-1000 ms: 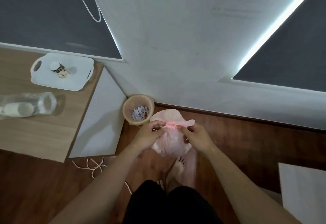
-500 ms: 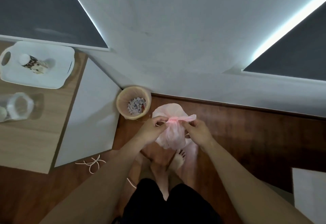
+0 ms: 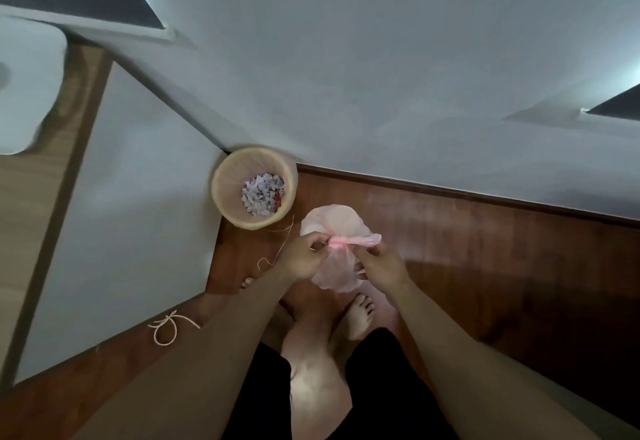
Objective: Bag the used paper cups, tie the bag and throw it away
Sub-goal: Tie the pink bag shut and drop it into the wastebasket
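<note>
Pale pink bag [image 3: 341, 228], translucent, with a deeper pink gathered neck, above a reddish-brown wooden floor [image 3: 485, 266].

The beige wastebasket [image 3: 254, 188] holds white, grey and red scraps; a cream string [image 3: 169, 327] lies on the floor beside the table's white side panel [image 3: 131, 214], and the person wears black shorts [image 3: 381, 387].

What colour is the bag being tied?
Pale, see-through pink; the plastic bag shows best in the head view, pinched between both hands.
</note>
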`<state>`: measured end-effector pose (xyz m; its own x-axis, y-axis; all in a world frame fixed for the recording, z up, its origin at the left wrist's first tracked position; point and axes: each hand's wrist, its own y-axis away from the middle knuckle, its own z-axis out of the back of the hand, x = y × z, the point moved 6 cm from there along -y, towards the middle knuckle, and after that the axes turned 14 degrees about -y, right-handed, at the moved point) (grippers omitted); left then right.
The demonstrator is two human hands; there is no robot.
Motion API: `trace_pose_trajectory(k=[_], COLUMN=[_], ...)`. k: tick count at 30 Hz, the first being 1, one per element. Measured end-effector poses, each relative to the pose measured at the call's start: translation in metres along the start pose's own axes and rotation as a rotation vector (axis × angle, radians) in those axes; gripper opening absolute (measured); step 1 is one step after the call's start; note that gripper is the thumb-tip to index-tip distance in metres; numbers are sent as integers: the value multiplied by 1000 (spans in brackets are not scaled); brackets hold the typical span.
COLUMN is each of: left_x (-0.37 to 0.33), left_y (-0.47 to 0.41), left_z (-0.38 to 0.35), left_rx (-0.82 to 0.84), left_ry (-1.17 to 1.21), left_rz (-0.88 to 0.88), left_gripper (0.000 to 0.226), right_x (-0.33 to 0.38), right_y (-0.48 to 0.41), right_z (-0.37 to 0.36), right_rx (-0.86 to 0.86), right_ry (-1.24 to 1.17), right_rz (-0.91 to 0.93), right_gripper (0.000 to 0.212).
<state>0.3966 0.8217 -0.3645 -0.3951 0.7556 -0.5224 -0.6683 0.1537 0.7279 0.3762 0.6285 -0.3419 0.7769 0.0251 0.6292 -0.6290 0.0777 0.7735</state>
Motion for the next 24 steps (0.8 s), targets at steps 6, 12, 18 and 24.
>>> trace_pose_trajectory(k=[6,12,18,24], left_x=[54,75,78,77], left_y=[-86,-140,-177,-161], left_z=[-36,-47,-39,-29], left_rx=[7,10,-40,-84], left_ry=[37,67,77,181], left_rz=[35,35,39,57], left_gripper=[33,44,45,41], right_x=[-43,-66,-61,-50], right_y=[-82,-145,-190,-182], right_z=[-16,-25,-38,-43], right_rx=[9,-12,18,45], right_ry=[5,16,9,-31], right_rz=[-3,5,61,56], right_gripper=[15,21,19,31])
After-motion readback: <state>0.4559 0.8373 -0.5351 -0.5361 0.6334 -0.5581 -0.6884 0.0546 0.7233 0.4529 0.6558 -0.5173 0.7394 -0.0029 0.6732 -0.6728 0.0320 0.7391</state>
